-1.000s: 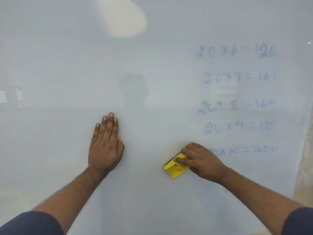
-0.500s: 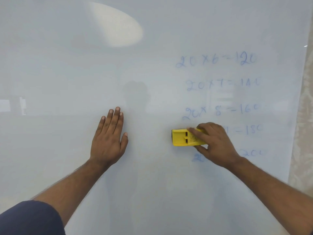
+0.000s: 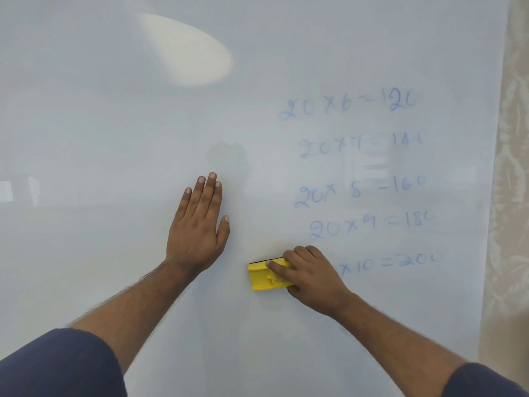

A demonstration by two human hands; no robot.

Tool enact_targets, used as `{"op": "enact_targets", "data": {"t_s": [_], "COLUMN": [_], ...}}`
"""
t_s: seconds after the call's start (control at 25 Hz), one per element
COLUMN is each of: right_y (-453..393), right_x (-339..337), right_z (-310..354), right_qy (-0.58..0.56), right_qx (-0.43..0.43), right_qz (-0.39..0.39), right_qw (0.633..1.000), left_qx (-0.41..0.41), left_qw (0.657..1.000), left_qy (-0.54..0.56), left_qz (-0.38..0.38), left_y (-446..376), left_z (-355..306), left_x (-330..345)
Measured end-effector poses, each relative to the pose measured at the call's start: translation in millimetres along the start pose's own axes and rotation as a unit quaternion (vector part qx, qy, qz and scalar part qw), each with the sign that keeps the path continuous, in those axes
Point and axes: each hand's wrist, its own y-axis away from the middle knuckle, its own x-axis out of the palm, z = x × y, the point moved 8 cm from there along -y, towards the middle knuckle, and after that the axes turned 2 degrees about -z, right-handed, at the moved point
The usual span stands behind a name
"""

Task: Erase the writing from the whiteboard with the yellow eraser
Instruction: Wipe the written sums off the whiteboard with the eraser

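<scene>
The person is standing close to the whiteboard (image 3: 114, 253), which is filling almost the whole frame. The right hand (image 3: 312, 277), low and right of centre, is pressing the yellow eraser (image 3: 264, 277) flat against the board; its fingers (image 3: 279, 269) are curling over the top of the eraser and grasping it, with the thumb hidden underneath. The eraser is sitting just left of the bottom line of the writing (image 3: 360, 181), and the hand is covering the start of that line, so only "x10=200" is showing.

The left hand (image 3: 197, 224), at centre frame, is lying open and flat on a bare part of the board, fingers released and spread only slightly, holding nothing; it appears to be bracing the person or steadying the board.

Five lines of pale blue sums are running down the right half of the frame, from "20x6=120" at upper right to the bottom line beside the eraser. All of them are looking faint and partly smudged, yet still readable, so the wiping step seems to be under way with most of it left.

The next move probably calls for dragging the eraser rightward along the bottom line with firm, even pressure, then working upward line by line. A pale patterned curtain (image 3: 509, 196) is hanging along the right edge of the frame.
</scene>
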Motion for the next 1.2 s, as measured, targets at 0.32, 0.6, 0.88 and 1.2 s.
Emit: {"op": "enact_targets", "data": {"t_s": [0.32, 0.6, 0.88, 1.2], "right_y": [-15.3, -51.2, -78.1, -119.4], "right_x": [-75.6, -106.1, -117.3, -146.7], "right_z": [-99.4, -132.1, -137.0, -204.0], "right_qy": [-0.024, -0.015, 0.025, 0.042], "right_qx": [0.211, 0.229, 0.229, 0.21], "right_qz": [-0.113, -0.134, -0.15, -0.159], "right_qw": [0.971, 0.964, 0.962, 0.964], "left_qx": [0.008, 0.018, 0.036, 0.026], "left_qw": [1.0, 0.997, 0.996, 0.993], "left_qy": [0.0, -0.001, 0.011, 0.015], "left_qz": [-0.022, -0.068, -0.086, -0.113], "left_y": [-36.9, -99.2, -142.2, -213.2], "left_z": [0.6, -13.9, -42.4, -45.5], "left_x": [-7.1, -10.6, -7.3, -6.3]}}
